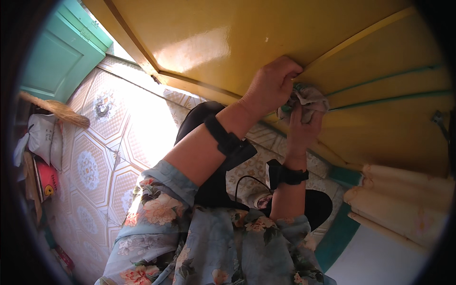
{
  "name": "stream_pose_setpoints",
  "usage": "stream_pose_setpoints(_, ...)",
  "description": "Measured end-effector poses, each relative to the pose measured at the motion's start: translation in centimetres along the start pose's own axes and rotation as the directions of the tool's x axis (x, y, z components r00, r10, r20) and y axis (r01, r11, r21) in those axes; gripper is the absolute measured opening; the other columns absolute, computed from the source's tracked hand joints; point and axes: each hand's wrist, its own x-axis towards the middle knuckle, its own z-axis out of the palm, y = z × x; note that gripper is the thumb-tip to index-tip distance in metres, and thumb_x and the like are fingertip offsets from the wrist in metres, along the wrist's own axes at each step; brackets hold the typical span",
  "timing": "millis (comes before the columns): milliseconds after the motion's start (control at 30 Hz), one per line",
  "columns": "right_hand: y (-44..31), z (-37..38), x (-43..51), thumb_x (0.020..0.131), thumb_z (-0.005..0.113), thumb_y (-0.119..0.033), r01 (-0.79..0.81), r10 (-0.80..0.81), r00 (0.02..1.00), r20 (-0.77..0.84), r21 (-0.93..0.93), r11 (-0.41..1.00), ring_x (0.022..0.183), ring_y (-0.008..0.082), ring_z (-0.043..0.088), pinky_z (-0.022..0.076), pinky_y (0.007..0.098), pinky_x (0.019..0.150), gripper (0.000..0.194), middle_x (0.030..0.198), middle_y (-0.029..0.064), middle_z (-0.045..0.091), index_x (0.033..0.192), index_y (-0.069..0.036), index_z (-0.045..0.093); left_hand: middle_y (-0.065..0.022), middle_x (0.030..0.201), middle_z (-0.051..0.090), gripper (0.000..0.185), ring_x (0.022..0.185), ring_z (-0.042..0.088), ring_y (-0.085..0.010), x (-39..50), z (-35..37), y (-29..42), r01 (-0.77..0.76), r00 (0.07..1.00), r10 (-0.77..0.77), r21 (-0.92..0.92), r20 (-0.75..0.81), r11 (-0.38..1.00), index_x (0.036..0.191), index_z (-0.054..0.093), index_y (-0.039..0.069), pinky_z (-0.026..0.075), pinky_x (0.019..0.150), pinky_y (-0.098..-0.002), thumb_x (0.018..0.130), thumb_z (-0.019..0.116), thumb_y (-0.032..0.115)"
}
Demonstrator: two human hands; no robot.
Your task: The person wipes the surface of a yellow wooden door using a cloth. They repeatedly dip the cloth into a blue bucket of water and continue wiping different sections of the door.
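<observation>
My right hand (305, 128) holds a crumpled, damp-looking cloth (309, 100) against a glossy yellow panelled door (249, 42). Just left of and above it, my left hand (272, 83) is curled, its knuckles by the raised strip (342, 44) that crosses the yellow surface. The left fingertips are turned away from view, so whether they pinch the cloth or the strip is hidden. Two green lines (388, 99) run along the door to the right of the cloth. Each forearm wears a black strap with a small device.
A green door (58, 53) stands at the upper left beside a straw broom (58, 108). Below lie a tied white bag (42, 137) and a red package (46, 180) on the patterned floor (89, 171). A peach curtain (399, 203) hangs at right, below a metal latch (440, 123).
</observation>
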Motion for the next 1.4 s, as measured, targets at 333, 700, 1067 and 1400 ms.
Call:
stream_pose_setpoints(333,9.1,9.0,-10.9,0.083,0.070,-0.021,-0.371,0.374,0.826,0.422,-0.092,0.924,0.075,0.0229,0.060,0.0473,0.0330,0.069,0.025,0.084,0.0134,0.061,0.093,0.000,0.063,-0.0124,0.087,0.062,0.019,0.083,0.063,-0.0266,0.0,0.4,0.2,0.009,0.999,-0.010,0.034,0.033,0.999,0.097,0.062,0.000,0.050,0.074,-0.0334,0.083,0.050,-0.006)
stream_pose_setpoints(700,18.9,11.4,-16.6,0.085,0.067,-0.022,-0.891,0.715,0.387,0.582,0.038,0.452,0.084,0.0234,0.062,0.0480,0.0330,0.075,0.030,0.093,0.0154,0.063,0.103,0.001,0.061,-0.0130,0.089,0.061,0.019,0.084,0.063,-0.0274,0.1,0.3,1.0,0.036,0.996,-0.042,0.086,0.077,0.996,0.096,0.061,0.000,0.049,0.074,-0.0314,0.082,0.052,-0.009)
stream_pose_setpoints(1067,19.6,11.8,-17.1,0.086,0.065,-0.019,-0.919,0.685,0.048,0.727,0.301,-0.255,0.091,0.0241,0.062,0.0481,0.0339,0.081,0.031,0.100,0.0157,0.063,0.110,0.001,0.059,-0.0132,0.090,0.060,0.023,0.084,0.062,-0.0265,-0.1,0.3,1.0,0.005,0.995,-0.013,0.079,0.094,0.997,0.099,0.060,0.000,0.049,0.074,-0.0319,0.081,0.051,-0.012)
stream_pose_setpoints(1400,19.2,12.6,-17.0,0.087,0.063,-0.016,-0.836,0.621,-0.001,0.784,0.339,-0.430,0.097,0.0248,0.062,0.0482,0.0347,0.086,0.034,0.106,0.0160,0.063,0.116,0.000,0.057,-0.0131,0.089,0.060,0.025,0.084,0.061,-0.0265,0.1,0.2,1.0,0.003,0.996,-0.008,0.065,0.088,0.998,0.100,0.060,0.000,0.049,0.074,-0.0318,0.081,0.051,-0.013)
